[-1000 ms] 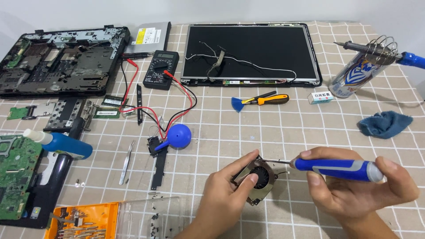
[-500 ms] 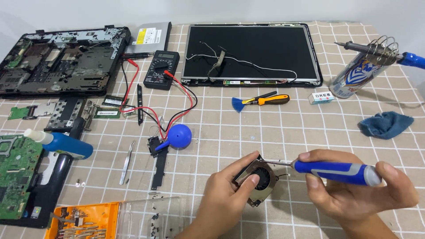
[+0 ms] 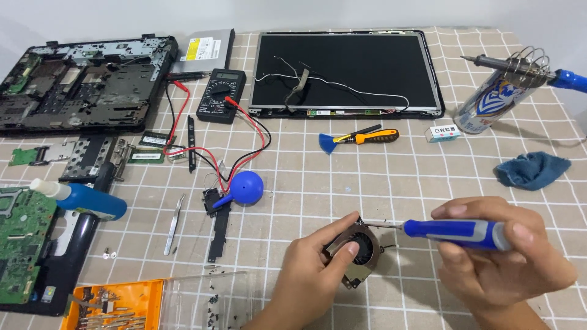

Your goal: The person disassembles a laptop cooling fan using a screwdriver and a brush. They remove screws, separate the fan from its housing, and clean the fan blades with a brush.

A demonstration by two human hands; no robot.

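Observation:
My left hand (image 3: 309, 272) grips a small round laptop cooling fan (image 3: 361, 252) and holds it down on the checked tablecloth, thumb on the fan hub. A blue-handled screwdriver (image 3: 455, 233) lies level in my right hand (image 3: 501, 260), which is closed around the handle. Its thin metal tip touches the fan's upper edge. Both hands are at the near middle of the table.
A laptop screen panel (image 3: 345, 70) and a stripped laptop base (image 3: 79, 82) lie at the back, with a multimeter (image 3: 221, 95) and its leads. A blue air blower (image 3: 244, 188), tweezers (image 3: 173, 223), an orange bit case (image 3: 113, 304), a green circuit board (image 3: 18, 244), a soldering iron on a can (image 3: 489, 101) and a blue cloth (image 3: 531, 170) lie around.
Both hands hold nearly the same pose. The screwdriver and fan have shifted only slightly.

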